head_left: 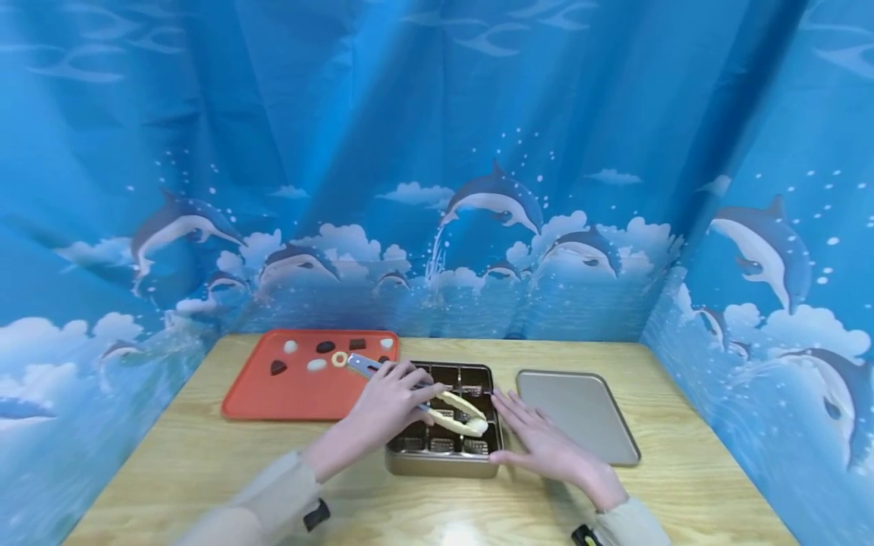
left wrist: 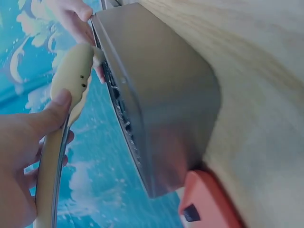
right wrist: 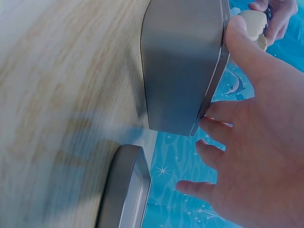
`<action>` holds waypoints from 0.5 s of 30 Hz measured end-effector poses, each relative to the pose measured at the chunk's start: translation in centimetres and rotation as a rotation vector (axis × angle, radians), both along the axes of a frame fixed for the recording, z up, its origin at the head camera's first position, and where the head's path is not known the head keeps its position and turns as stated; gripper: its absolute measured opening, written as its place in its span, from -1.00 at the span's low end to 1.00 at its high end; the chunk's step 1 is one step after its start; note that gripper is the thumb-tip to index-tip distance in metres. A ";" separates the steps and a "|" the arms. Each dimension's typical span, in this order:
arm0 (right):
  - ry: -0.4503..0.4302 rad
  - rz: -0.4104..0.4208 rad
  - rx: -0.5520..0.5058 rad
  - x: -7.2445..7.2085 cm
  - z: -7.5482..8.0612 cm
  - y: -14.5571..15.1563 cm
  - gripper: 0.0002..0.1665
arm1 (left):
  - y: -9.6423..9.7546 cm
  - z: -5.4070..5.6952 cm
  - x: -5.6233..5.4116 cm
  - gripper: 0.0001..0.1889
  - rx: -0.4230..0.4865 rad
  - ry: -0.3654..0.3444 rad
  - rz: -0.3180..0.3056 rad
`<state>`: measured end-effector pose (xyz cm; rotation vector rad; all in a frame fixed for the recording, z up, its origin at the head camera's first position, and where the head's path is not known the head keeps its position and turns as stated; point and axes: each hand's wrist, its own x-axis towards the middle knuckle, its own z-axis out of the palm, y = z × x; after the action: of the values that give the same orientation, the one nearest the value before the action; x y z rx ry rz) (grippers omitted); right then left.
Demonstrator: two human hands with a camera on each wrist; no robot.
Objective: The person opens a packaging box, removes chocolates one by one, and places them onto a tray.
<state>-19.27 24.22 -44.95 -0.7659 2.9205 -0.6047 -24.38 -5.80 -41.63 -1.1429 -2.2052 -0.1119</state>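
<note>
My left hand (head_left: 391,398) grips a pair of tongs (left wrist: 73,69) with cream-coloured, scalloped tips. Between those tips, over the right side of an open metal tin (head_left: 442,468), is a small white piece (head_left: 479,425), partly hidden by the tongs. Dark dividers split the tin into several compartments, some with ridged dark pieces inside. My right hand (head_left: 546,449) rests against the tin's right side, fingers extended, with its thumb at the rim near the front corner. In the right wrist view the thumb and fingertips touch the tin's edge.
On the left lies a red tray (head_left: 293,402) with several small pieces, dark brown ones (head_left: 278,367), white ones (head_left: 316,365) and a pale ring (head_left: 339,359). A flat metal lid (head_left: 580,409) lies right of the tin. Behind the wooden table (head_left: 171,455) hangs a blue dolphin curtain (head_left: 410,152).
</note>
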 end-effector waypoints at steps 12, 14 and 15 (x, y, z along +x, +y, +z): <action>0.033 -0.016 -0.005 -0.2 -0.1 -0.3 -0.01 | -4.3 -0.2 1.0 -0.47 0.163 -0.187 0.141; 0.067 -0.025 0.006 -0.3 -0.2 -0.6 -0.08 | -5.2 -0.2 1.1 -0.48 0.175 -0.194 0.168; 0.085 -0.029 0.013 -0.3 -0.2 -0.7 -0.10 | -5.6 -0.1 1.2 -0.48 0.176 -0.189 0.184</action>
<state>-19.56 23.48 -45.17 -0.7686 3.0146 -0.5689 -23.18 -11.41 -41.77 -0.8594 -2.4003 -0.3413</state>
